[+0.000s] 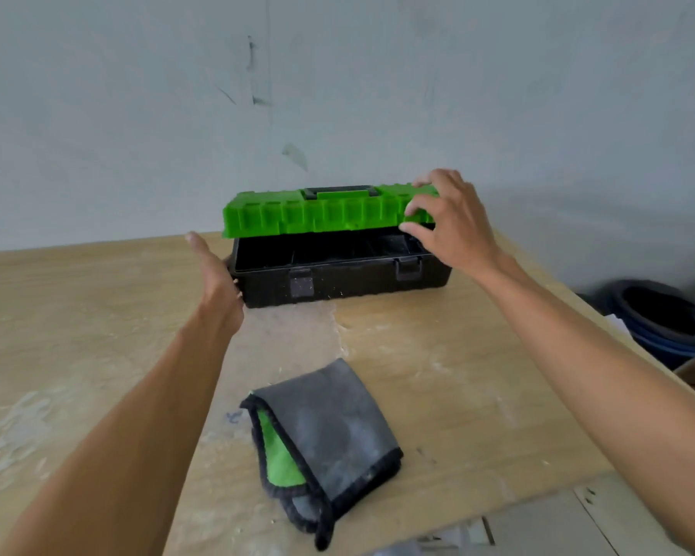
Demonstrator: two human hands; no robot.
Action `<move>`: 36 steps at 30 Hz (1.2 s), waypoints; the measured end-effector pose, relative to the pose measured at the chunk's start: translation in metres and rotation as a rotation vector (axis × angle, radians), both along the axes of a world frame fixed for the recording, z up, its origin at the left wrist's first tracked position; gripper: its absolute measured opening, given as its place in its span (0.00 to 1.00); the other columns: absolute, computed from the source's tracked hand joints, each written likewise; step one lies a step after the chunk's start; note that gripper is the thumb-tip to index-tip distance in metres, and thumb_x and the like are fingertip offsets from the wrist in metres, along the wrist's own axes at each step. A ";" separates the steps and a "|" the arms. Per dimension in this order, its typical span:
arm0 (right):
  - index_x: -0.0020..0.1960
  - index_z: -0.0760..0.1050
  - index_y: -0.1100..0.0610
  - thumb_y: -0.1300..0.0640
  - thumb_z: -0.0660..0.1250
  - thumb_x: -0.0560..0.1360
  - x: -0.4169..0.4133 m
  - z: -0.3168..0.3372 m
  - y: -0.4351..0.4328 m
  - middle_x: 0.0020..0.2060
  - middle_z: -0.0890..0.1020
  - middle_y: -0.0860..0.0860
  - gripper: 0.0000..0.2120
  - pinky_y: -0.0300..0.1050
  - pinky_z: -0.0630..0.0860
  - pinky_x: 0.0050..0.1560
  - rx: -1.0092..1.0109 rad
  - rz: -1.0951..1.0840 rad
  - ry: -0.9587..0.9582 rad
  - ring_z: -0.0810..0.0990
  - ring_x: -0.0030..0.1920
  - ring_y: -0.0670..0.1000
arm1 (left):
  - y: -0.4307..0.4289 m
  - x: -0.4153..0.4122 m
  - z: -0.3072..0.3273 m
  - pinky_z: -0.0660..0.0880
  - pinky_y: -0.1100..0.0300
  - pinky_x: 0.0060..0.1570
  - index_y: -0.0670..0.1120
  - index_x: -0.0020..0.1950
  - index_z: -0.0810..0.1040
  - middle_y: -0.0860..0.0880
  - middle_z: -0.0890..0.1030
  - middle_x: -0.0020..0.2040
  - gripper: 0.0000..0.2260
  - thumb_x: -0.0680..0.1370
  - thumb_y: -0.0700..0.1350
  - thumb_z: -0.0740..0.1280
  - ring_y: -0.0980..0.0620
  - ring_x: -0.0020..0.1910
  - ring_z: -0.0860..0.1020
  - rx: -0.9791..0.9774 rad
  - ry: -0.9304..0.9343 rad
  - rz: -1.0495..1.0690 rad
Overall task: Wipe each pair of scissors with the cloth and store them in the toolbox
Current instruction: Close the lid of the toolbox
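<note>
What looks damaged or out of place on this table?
The table has a pale, scraped patch in front of the toolbox, as if its coating peeled. The cloth lies folded; nothing looks spilled.

Worn wooden table (438,367): black toolbox (338,278) far, folded cloth (330,431) near.

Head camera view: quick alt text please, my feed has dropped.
The right hand grips the right end of the green lid, holding it partly raised over the black toolbox at the back of the wooden table. The open left hand lies against the toolbox's left end. A folded grey-and-green cloth lies nearer the camera; no scissors are visible.
</note>
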State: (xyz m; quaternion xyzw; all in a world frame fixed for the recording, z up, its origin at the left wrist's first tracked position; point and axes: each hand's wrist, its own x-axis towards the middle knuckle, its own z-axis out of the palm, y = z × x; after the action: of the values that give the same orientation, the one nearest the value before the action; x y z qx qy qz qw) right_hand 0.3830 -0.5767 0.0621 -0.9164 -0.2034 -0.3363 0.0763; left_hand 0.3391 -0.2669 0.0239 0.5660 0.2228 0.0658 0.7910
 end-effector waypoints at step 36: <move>0.81 0.57 0.58 0.22 0.66 0.67 -0.004 -0.090 -0.015 0.76 0.65 0.61 0.57 0.68 0.66 0.73 -0.149 -0.127 0.074 0.65 0.74 0.64 | 0.016 0.005 -0.052 0.60 0.35 0.73 0.49 0.77 0.65 0.42 0.64 0.77 0.46 0.67 0.76 0.61 0.39 0.79 0.52 1.830 -0.564 -0.077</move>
State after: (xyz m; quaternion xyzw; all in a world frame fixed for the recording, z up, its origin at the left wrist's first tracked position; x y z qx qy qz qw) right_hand 0.3792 -0.5915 -0.0284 -0.9423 -0.1665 -0.2904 -0.0060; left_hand 0.3439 -0.2505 -0.0281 0.9348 -0.1323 0.3223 0.0684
